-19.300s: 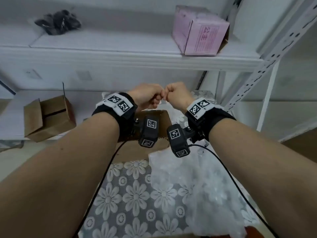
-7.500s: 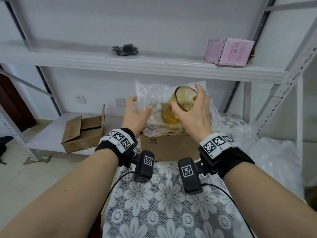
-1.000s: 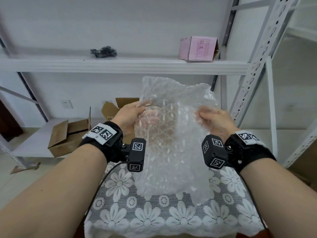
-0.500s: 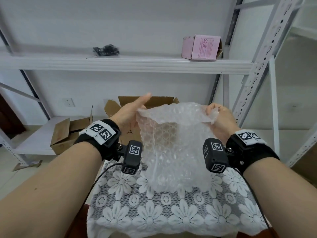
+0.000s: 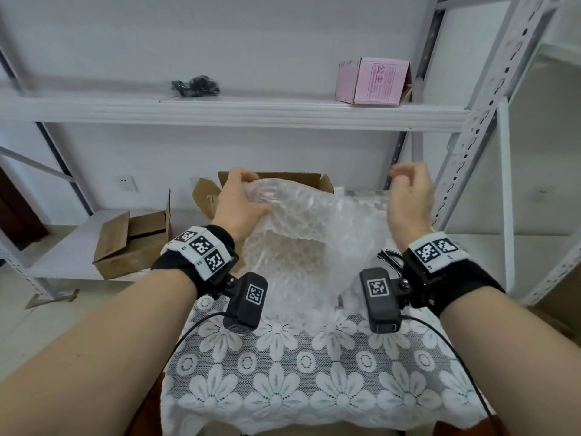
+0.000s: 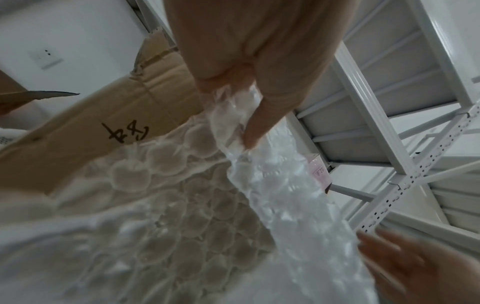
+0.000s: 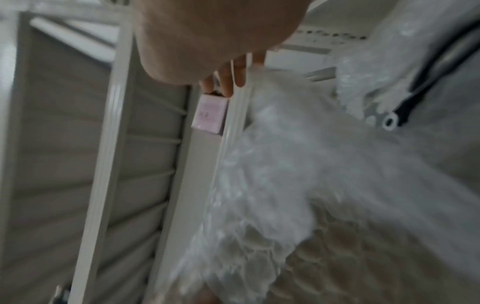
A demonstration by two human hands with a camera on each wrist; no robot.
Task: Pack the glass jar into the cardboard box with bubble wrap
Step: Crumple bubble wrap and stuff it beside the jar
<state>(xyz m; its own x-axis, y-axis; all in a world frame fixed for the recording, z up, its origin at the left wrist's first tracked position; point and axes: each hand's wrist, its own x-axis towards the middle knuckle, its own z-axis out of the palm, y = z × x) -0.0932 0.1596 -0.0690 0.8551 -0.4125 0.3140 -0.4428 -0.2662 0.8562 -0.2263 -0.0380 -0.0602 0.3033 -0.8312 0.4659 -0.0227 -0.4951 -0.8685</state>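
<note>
My left hand [image 5: 239, 206] pinches the bubble wrap [image 5: 311, 234], right hand [image 5: 408, 196] loose and empty; I'd tuck it evenly into the cardboard box [image 5: 323, 182]

Clear bubble wrap [image 5: 301, 234] is veiling a brown cardboard box [image 5: 317, 180]; at one o'clock, a pink carton [image 5: 374, 81] is showing.

Storeroom – bare metal shelving [image 5: 239, 113], cardboard boxes [image 5: 132, 243] on shelves.

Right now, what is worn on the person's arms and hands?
Bare forearms, no sleeves or gloves. The left hand and right hand each have a black wrist strap with a white band of square black-and-white tags. A black camera block, tagged and cabled, hangs under each wrist.
</note>
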